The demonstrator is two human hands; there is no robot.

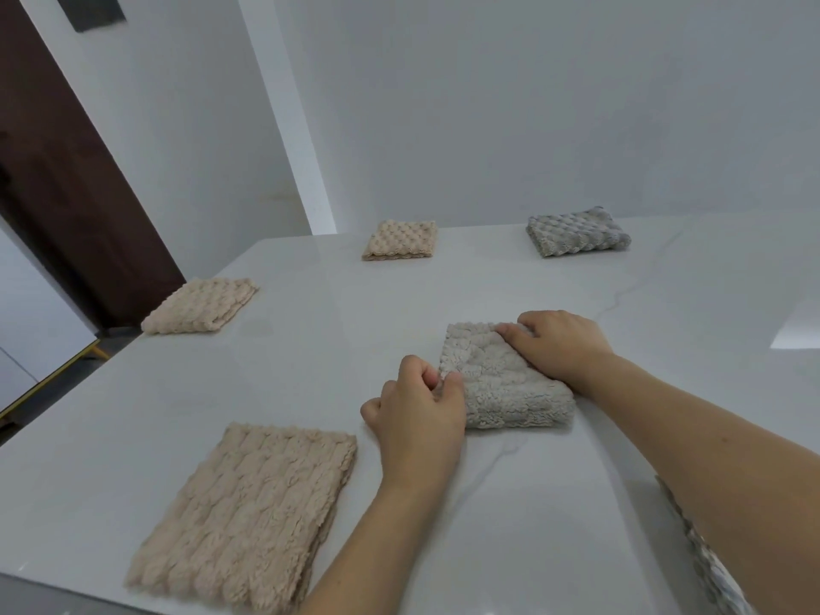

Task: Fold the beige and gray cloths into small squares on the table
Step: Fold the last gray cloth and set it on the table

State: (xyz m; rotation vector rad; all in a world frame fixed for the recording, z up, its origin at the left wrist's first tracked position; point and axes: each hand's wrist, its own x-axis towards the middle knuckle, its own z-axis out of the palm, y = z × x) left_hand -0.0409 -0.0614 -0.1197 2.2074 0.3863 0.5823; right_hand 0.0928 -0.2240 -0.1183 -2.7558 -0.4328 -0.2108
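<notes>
on the far left of the white table [284, 357], near its edge, lies a beige cloth [199, 306] already folded small. closer to the person, at the lower left, lies a bigger beige cloth [242, 512]. it looks folded only part way, so it likely needs more folds.

further back, near the wall, sits another small beige square [400, 240].

in the middle is the cloth being worked on now, a gray cloth [506, 383]. it is folded into a thick little block and lies flat on the table. the left hand [419, 408] is at its left edge, with the fingers curled and the thumb and fingertips pinching the edge of the cloth. the right hand [561, 344] lies on the far right corner, with bent fingers pressing down on top. i cannot tell if it grips the cloth or only presses it.

this looks like the last part of folding this gray cloth: squaring it up and pushing it flat. the next move would call for pressing the layers so they stay put, then letting go gently so the fluffy cloth does not spring open.

at the back right sits a gray square [578, 233], already folded. at the lower right edge, a patterned bit of cloth [705, 565] peeks out from under the right arm.
</notes>
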